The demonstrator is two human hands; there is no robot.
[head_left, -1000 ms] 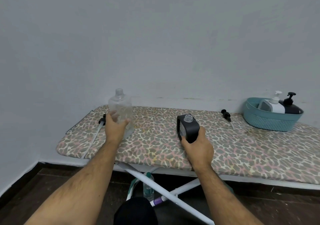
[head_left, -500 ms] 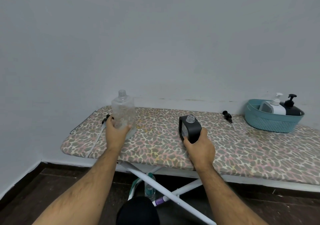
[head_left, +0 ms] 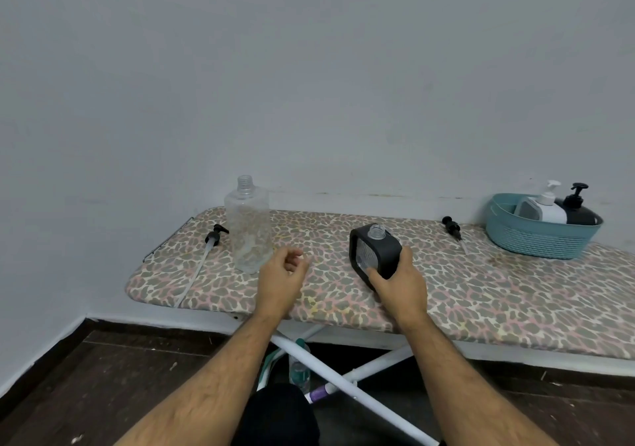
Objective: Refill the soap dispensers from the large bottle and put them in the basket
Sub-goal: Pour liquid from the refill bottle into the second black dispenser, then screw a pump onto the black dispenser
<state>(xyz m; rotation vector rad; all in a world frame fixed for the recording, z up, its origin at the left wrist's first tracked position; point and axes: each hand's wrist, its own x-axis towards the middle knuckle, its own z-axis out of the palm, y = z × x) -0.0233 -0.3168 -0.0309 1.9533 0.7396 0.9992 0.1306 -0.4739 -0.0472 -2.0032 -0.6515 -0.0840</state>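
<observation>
Let go of the large bottle [head_left: 248,225] now: left hand [head_left: 280,275] off it, loosely curled, holding nothing. Bottle standing tall and open-topped on the bench [head_left: 481,294], just up and left of that hand. Right hand [head_left: 398,284] wrapped around the black dispenser [head_left: 374,251], open neck up. Black pump [head_left: 453,228] lying up and right, nearer the right hand. Basket [head_left: 539,239] farther right.

The teal woven plastic basket [head_left: 536,239] hides the lower bodies of the white pump dispenser [head_left: 546,207] and the black pump dispenser [head_left: 579,210] inside it. The right hand [head_left: 400,282] covers the base of the black square dispenser [head_left: 372,253]. The leopard-print ironing board [head_left: 481,294] runs off the right edge.
</observation>
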